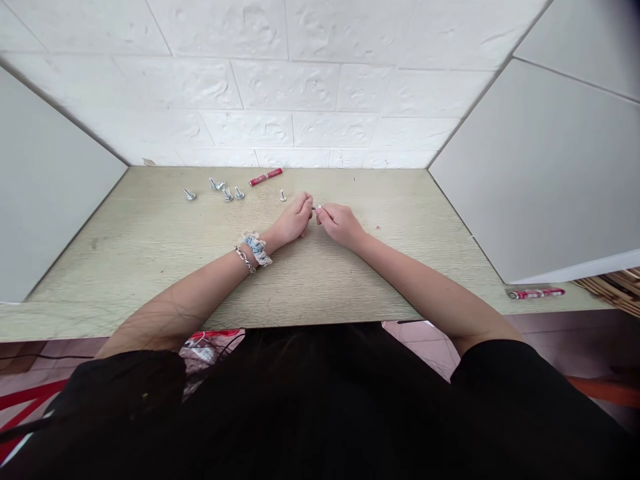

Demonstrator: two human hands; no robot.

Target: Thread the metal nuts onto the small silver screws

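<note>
Over the middle of the table, my left hand and my right hand are close together, both with curled fingers. A short stretch of a small metal bolt shows in the narrow gap between them, gripped from both sides. Fingers hide most of it, so whether a nut or washer is on it I cannot tell. Just behind my left hand a single bolt stands upright on its head. Further left are several bolts with washers, among them one bolt standing and one bolt tilted.
A red marker-like tube lies near the white brick wall. Grey panels close off both sides of the wooden table. At the right front edge lies another red tube, beside a woven basket.
</note>
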